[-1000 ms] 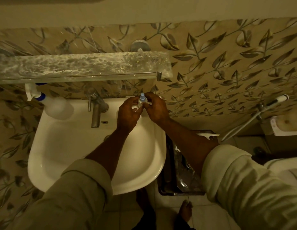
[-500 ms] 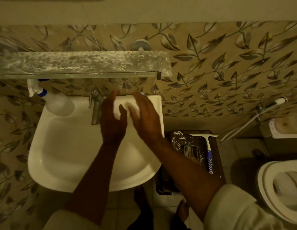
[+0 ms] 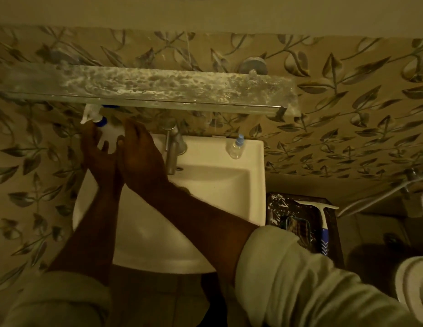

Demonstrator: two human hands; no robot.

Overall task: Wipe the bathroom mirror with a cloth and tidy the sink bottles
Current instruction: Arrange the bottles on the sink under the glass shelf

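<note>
Both hands were at the back left corner of the sink [image 3: 229,185], closed in on the spray bottle [image 3: 111,135] from either side. The left hand [image 3: 97,147] cupped it from the left, its fingers [image 3: 86,132] reaching up toward the white trigger and blue collar at the bottle's neck. The right hand [image 3: 139,149] pressed against the bottle's right side, fingers [image 3: 132,128] stretched along the body and thumb tucked under near the base. Between them the pale bottle was pinched, leaning with its nozzle toward the left, just under the front edge of the glass shelf [image 3: 144,88]. Whether it rested on the sink rim or was lifted clear, I could not tell; the hands covered its base.

The shelf itself was smeared all over with white streaks and blotches. Under it, the metal tap [image 3: 173,149] stood at the middle of the sink's back ledge, just right of the right hand. Further right on that ledge, near the corner, a small clear bottle [image 3: 235,148] with a light blue cap stood upright on its own, well apart from the hands.

Down to the right of the sink, a squeegee [image 3: 322,223] with a white blade and blue handle lay on a dark bin [image 3: 276,204]. Both forearms were bare, sleeves [image 3: 300,279] pushed up.
</note>
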